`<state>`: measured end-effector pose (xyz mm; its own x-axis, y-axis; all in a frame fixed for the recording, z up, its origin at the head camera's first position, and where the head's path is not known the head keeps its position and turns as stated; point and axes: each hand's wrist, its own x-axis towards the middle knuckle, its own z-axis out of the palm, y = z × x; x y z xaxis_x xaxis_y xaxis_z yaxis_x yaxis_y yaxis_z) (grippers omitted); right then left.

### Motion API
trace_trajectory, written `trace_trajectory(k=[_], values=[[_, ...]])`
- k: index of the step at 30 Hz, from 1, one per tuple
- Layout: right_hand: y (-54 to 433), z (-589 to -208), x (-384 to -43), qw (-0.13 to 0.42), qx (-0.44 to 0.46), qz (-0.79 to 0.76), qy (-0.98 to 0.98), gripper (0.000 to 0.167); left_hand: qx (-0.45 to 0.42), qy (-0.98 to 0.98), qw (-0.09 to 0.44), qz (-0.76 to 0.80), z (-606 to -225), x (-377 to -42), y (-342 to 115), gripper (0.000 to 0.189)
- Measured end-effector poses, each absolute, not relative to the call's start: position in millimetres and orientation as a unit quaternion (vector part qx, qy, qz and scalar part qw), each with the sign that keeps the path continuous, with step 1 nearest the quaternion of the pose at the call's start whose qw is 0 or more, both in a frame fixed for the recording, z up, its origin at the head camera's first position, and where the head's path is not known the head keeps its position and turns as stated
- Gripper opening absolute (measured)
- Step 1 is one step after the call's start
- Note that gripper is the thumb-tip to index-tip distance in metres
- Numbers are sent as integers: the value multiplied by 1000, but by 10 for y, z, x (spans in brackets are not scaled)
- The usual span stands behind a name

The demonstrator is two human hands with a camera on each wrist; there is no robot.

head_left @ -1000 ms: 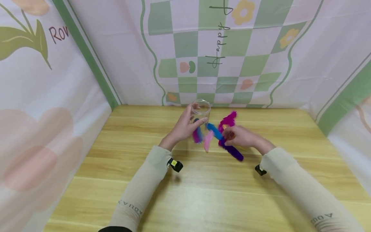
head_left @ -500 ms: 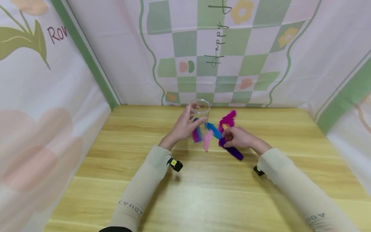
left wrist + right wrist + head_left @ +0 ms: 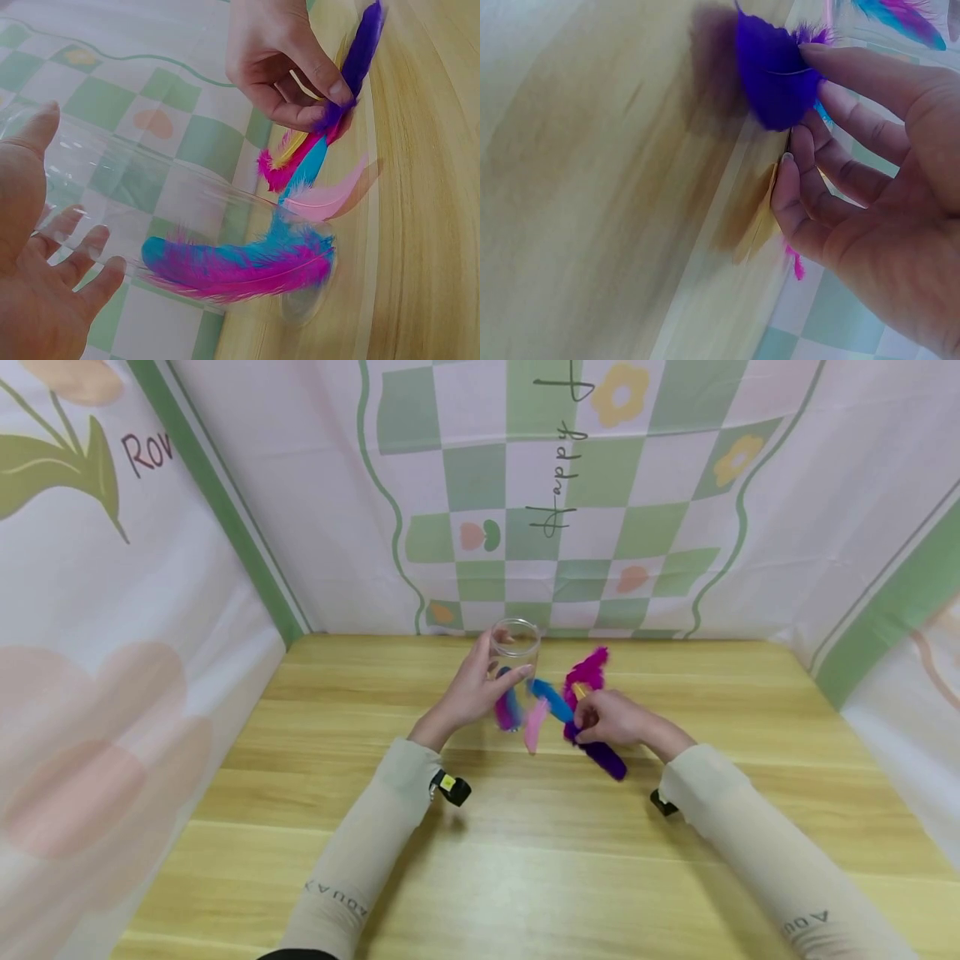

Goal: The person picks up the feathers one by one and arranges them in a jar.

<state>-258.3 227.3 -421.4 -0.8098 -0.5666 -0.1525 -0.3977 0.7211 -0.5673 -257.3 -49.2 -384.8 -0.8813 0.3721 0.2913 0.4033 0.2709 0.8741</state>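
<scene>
My left hand grips a clear jar that stands on the table. In the left wrist view, a blue-and-magenta feather lies against the inside of its wall. To the right of the jar, my right hand pinches a purple feather between thumb and fingers. Around that hand lie a blue feather, a magenta feather and a yellow feather, partly covered by the fingers. A pale pink feather lies close to the jar's base.
The wooden table extends toward me. A printed cloth with green checks hangs right behind its far edge, and more cloth closes off the left and right sides.
The right wrist has shifted slightly to the left, its fingers still at the purple feather. The left hand and the jar stay in place.
</scene>
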Motion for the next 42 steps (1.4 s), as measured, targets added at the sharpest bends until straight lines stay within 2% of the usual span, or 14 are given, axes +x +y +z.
trace_trajectory(k=[19,32,42], values=[[2296,-4205,-2586,155,-260,-271,914,12,-245,-794,11,-556,-3858,-2577,-497,66],[2368,-4153,-2643,209,-209,-338,894,9,-244,-792,4,-559,-3862,-2567,-499,65],[2365,-4112,-2653,210,-233,-323,893,7,-247,-796,10,-552,-3862,-2573,-503,65]])
